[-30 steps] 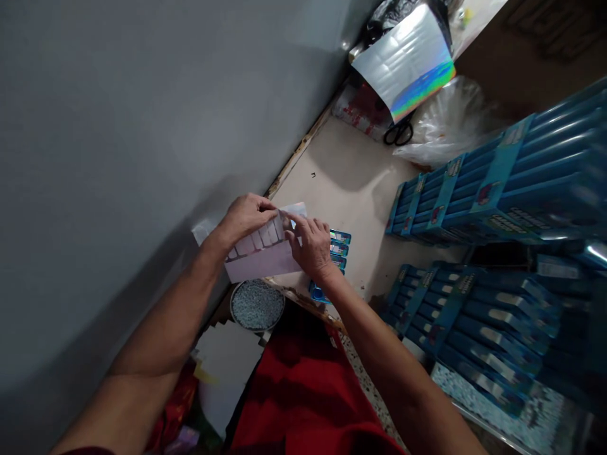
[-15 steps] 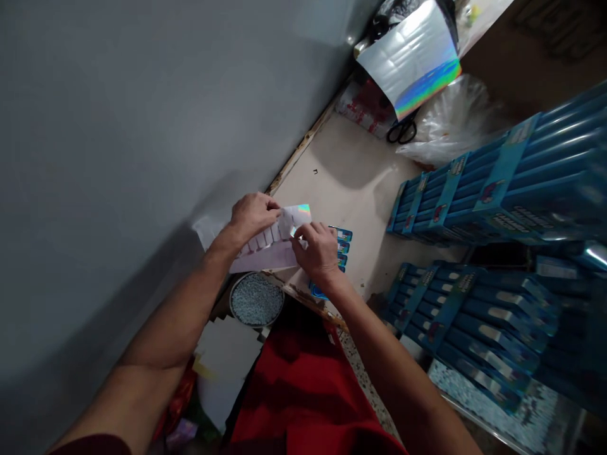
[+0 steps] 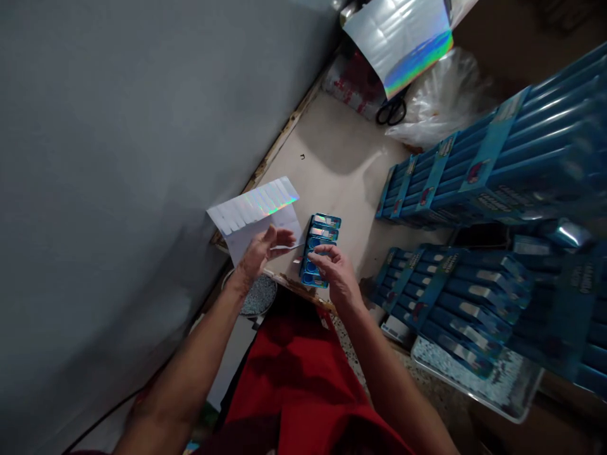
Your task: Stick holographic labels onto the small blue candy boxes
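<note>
A white sheet of holographic sticker strips (image 3: 253, 212) leans against the grey wall at the table's left edge. My left hand (image 3: 262, 251) is just below the sheet, fingers curled, thumb and fingertips close together; whether a sticker is pinched there is unclear. My right hand (image 3: 334, 270) rests with bent fingers on the near end of a blue packet (image 3: 317, 248) lying flat on the beige table (image 3: 348, 183). The packet's far end carries shiny holographic strips.
Stacks of blue boxed packs (image 3: 493, 164) fill the right side, with more (image 3: 455, 303) lower on a tray. A large holographic sheet (image 3: 398, 44), black scissors (image 3: 391, 114) and a clear plastic bag (image 3: 441, 95) lie at the far end. A bowl of grey granules (image 3: 260, 297) sits below the table edge.
Both hands have dropped away from the sticker sheet toward me. The right hand has moved onto the blue packet. The sheet now stands uncovered against the wall.
</note>
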Motion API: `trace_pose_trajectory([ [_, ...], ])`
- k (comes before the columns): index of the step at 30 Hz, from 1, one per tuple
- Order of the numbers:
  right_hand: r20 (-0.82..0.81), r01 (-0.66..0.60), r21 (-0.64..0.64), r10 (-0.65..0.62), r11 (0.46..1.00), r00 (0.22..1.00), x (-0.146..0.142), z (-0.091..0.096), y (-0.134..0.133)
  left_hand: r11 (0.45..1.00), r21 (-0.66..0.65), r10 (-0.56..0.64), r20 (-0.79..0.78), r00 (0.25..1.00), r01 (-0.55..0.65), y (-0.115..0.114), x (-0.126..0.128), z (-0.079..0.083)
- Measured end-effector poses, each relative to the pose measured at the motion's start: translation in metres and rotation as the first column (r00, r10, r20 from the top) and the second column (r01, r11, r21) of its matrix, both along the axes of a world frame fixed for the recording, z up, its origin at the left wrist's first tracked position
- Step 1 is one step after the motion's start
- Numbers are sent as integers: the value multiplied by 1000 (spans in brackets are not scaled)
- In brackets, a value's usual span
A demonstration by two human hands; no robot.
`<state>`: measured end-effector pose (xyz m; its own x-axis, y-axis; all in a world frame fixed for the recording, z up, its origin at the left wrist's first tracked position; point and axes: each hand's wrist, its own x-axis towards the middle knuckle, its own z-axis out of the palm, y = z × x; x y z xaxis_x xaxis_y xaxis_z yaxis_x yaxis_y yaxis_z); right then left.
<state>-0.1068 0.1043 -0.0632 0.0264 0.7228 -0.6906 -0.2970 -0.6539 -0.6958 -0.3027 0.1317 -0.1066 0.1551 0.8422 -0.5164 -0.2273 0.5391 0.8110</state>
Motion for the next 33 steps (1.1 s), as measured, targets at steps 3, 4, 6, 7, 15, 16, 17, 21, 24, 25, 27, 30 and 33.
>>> trace_pose_trajectory([
  [3,-11,20,-26,-20,999,1000,6,-7,-9,997,-59,-30,156,987,40,-33,14,2],
  [4,-20,25,-33,-26,999,999,7,-9,-11,997,-71,-14,119,993,22,-39,20,2],
  [6,-29,35,-40,-36,999,999,9,-10,-14,995,-95,27,22,999,-25,-48,30,2],
  [7,-28,37,-39,-38,999,999,9,-10,-15,993,-105,54,-16,998,-55,-50,34,1],
  [15,-3,44,-89,-45,995,999,7,-10,-13,967,-156,187,-111,976,-203,-48,30,5],
  [16,-8,44,-98,-45,994,999,7,-10,-13,971,-146,168,-153,974,-190,-46,28,7],
  [17,-13,37,-100,-39,994,999,7,-10,-15,977,-128,142,-215,966,-172,-44,26,10],
  [21,-4,31,-77,-31,997,1000,6,-15,-22,996,10,83,-536,840,-92,-41,32,23],
  [24,-5,87,-66,-87,994,996,6,-25,-23,995,55,101,-617,780,-85,-47,38,28],
  [25,1,104,-55,-104,993,995,7,-29,-21,995,38,96,-597,797,-91,-50,37,28],
  [27,37,136,-14,-135,991,990,13,-34,-17,988,-21,119,-518,847,-152,-56,31,26],
  [30,148,185,85,-196,979,969,31,-33,-11,926,-121,281,-409,869,-356,-62,10,21],
  [33,259,-19,81,-2,997,966,50,-23,-9,889,-142,353,-391,850,-435,-63,-11,19],
])
